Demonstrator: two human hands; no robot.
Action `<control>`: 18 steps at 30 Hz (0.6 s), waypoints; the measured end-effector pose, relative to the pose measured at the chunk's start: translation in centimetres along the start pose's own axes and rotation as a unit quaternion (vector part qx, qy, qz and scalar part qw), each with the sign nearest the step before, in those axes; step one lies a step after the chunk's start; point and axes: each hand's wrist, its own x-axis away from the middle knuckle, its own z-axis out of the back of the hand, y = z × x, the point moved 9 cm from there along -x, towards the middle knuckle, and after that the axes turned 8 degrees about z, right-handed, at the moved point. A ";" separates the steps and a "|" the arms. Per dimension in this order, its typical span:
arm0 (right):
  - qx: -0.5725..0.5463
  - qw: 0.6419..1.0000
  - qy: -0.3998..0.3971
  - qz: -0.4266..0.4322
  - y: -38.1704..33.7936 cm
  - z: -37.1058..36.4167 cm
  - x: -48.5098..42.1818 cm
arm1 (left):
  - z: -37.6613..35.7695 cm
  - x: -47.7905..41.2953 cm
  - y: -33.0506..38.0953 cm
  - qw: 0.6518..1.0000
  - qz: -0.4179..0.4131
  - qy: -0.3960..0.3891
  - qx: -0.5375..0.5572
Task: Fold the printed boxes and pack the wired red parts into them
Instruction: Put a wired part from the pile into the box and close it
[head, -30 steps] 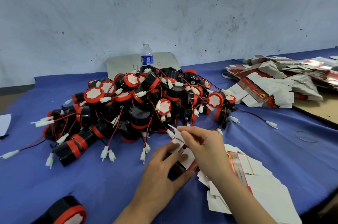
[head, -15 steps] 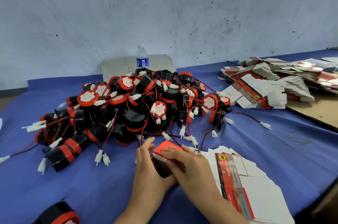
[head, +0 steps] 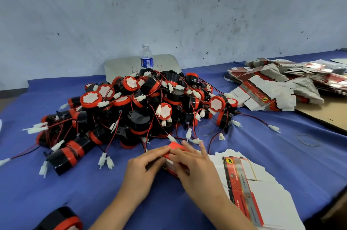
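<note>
Box (head: 175,147), red, half-folded, near centre, just short of the parts pile (head: 150,105). Pinched at left edge by left hand (head: 140,167); pressed from above by spread fingers of right hand (head: 197,169). Advice: hold square, tuck flap fully.

A clear water bottle (head: 146,57) with a blue label stood at the back of the counter, against a scuffed pale wall (head: 169,13). A grey panel (head: 120,66) leaned behind it. Blue cloth (head: 262,147) covered the counter; two rubber bands (head: 308,140) lay on it, well apart.
</note>
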 end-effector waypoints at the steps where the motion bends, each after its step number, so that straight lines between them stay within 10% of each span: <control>1: -0.002 0.999 -0.029 -0.015 0.5 -0.3 0.1 | 0.1 -0.2 -0.1 1.000 0.002 0.002 0.007; 12: 0.005 0.965 -0.258 -0.054 2.1 -2.6 2.8 | -0.3 -0.2 -0.8 0.999 -0.001 -0.043 0.002; 18: 0.081 0.970 -0.229 -0.026 1.5 -2.0 3.0 | -2.3 0.9 0.3 0.981 -0.102 -0.081 -0.146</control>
